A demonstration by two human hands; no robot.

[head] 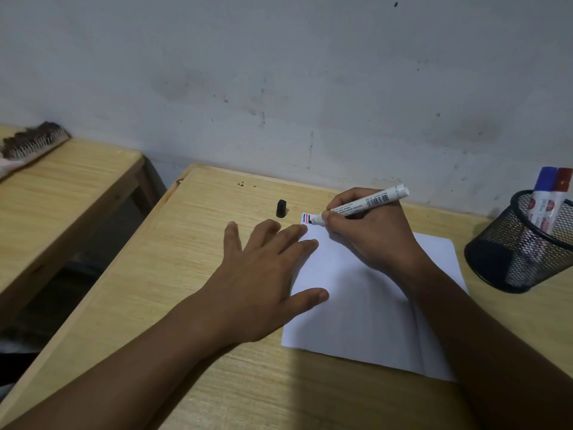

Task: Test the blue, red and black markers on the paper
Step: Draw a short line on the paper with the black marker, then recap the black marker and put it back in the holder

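Note:
A white sheet of paper (369, 305) lies on the wooden desk (173, 274). My right hand (369, 234) grips the uncapped black marker (369, 203), whose tip touches the paper's far left corner. Short blue, red and black strokes (307, 218) show there. Its black cap (281, 208) lies on the desk just beyond the paper. My left hand (266, 274) rests flat with fingers spread, pressing the paper's left edge. The blue marker (541, 193) and the red marker (558, 197) stand capped in the mesh cup.
A black mesh pen cup (511, 262) stands at the desk's right edge. A second wooden table (62, 187) sits to the left across a gap, with a brush (31, 144) on it. A stained wall (279, 88) runs right behind the desk.

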